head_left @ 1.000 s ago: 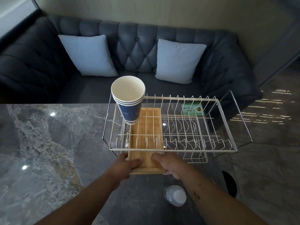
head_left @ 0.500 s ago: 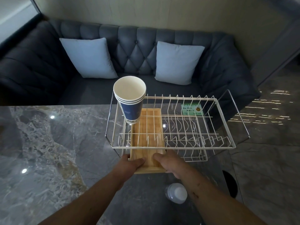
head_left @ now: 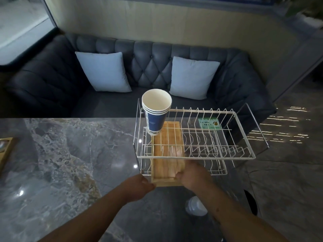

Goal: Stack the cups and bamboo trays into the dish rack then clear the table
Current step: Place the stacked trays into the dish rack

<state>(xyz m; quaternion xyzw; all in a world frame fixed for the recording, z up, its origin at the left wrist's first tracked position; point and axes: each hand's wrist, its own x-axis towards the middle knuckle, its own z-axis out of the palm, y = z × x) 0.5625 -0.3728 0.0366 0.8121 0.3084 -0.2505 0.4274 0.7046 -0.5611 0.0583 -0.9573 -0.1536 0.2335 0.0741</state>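
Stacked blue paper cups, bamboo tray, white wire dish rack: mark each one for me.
Stacked blue paper cups (head_left: 155, 120), head view, on the outer blue wall.
Bamboo tray (head_left: 163, 179), head view, on its near end.
White wire dish rack (head_left: 197, 156), head view, on its front top rail.

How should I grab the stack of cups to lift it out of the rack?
Probably grip the cups around the blue wall just under the white rims, coming from above and the left. The stack leans in the rack's left corner with wires on its right, and its wide open top sticks up above the wire frame.
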